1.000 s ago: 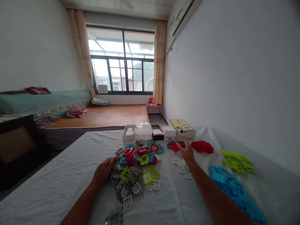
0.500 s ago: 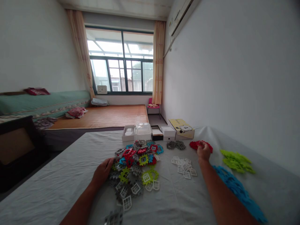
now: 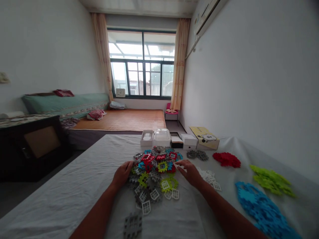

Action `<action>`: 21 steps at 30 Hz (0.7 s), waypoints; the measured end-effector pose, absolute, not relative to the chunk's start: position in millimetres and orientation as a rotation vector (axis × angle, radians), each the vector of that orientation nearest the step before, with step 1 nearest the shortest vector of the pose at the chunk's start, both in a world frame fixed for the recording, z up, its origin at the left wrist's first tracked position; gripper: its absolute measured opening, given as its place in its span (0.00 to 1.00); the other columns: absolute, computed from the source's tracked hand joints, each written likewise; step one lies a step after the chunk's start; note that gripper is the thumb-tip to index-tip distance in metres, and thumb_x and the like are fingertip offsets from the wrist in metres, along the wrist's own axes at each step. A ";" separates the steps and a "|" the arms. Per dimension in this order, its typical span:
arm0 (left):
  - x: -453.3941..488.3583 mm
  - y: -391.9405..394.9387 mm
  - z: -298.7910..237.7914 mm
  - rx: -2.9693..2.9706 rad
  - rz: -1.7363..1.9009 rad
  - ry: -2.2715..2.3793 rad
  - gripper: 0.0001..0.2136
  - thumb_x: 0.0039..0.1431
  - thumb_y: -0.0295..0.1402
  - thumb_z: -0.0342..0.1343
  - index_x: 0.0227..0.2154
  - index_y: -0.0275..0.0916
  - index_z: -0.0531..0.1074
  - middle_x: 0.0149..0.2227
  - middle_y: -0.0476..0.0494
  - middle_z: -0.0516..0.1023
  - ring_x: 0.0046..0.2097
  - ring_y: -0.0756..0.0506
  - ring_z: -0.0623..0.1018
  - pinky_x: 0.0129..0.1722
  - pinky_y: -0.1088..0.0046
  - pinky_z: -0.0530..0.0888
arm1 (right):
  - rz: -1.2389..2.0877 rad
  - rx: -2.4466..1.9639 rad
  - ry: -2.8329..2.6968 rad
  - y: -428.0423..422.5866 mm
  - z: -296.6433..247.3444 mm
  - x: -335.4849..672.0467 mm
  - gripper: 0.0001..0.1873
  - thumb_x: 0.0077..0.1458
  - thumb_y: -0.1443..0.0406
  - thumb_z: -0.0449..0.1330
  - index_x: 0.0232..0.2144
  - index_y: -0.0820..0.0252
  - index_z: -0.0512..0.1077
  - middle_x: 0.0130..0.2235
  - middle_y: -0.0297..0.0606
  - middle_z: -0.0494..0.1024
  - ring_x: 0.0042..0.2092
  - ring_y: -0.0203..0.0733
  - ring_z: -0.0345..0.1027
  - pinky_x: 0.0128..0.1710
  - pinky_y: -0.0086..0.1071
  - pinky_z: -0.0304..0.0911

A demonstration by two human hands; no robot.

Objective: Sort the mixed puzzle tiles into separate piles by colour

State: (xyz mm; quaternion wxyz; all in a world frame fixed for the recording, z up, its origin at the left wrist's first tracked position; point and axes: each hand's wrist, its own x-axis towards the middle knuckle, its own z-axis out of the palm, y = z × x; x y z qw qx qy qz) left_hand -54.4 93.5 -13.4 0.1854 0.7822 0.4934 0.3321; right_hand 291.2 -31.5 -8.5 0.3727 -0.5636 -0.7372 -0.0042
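Observation:
A heap of mixed plastic building pieces [image 3: 149,169] in red, blue, grey, lime and white lies on the cloth in front of me. At its left edge, my left hand [image 3: 123,172] is closed with the fingers bunched against the pieces; what they hold, if anything, is hidden. My right hand [image 3: 189,170] is at the heap's right side, its fingers pinching a white lattice window piece [image 3: 177,165]. Beyond that wrist sits a group of white window pieces [image 3: 210,177], partly covered by the forearm. Loose white window pieces [image 3: 146,207] lie at the heap's near side.
Sorted piles lie to the right: red pieces [image 3: 226,159], lime pieces [image 3: 271,180], blue pieces [image 3: 261,207] and dark grey pieces [image 3: 197,155]. Open boxes [image 3: 147,138] and a yellow carton [image 3: 205,138] line the far table edge. A grey piece [image 3: 133,225] lies close to me.
My right hand has left the red pile and moved left to the heap, where it now pinches a white window piece. The view has turned left. My left hand stays at the heap.

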 end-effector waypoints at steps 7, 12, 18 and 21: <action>-53.4 92.2 -11.7 2.179 0.932 1.387 0.21 0.60 0.47 0.38 0.37 0.41 0.72 0.38 0.43 0.79 0.43 0.43 0.76 0.43 0.72 0.69 | -0.377 -1.352 -2.300 -42.2 -3.7 231.2 0.19 0.52 0.73 0.57 0.42 0.44 0.71 0.55 0.26 0.70 0.58 0.49 0.58 0.55 0.46 0.56; -55.3 96.3 -15.2 2.168 0.939 1.376 0.21 0.59 0.48 0.39 0.37 0.42 0.73 0.39 0.43 0.79 0.44 0.42 0.76 0.44 0.71 0.69 | -0.417 -1.321 -2.312 -45.1 1.2 235.4 0.11 0.56 0.66 0.57 0.42 0.47 0.70 0.47 0.28 0.76 0.53 0.42 0.63 0.53 0.41 0.57; -58.2 101.2 -16.9 2.184 0.942 1.377 0.21 0.58 0.49 0.40 0.38 0.42 0.73 0.41 0.44 0.80 0.45 0.42 0.77 0.45 0.72 0.70 | -0.338 -1.411 -2.024 -52.6 19.2 244.8 0.07 0.57 0.67 0.55 0.37 0.52 0.71 0.37 0.32 0.78 0.44 0.41 0.68 0.44 0.36 0.62; -60.8 107.7 -21.1 2.186 0.939 1.401 0.21 0.56 0.49 0.42 0.38 0.42 0.74 0.42 0.45 0.80 0.46 0.41 0.77 0.45 0.72 0.71 | -0.168 -1.504 -1.802 -64.4 34.5 278.4 0.07 0.55 0.66 0.56 0.36 0.52 0.72 0.35 0.32 0.78 0.38 0.40 0.70 0.40 0.33 0.65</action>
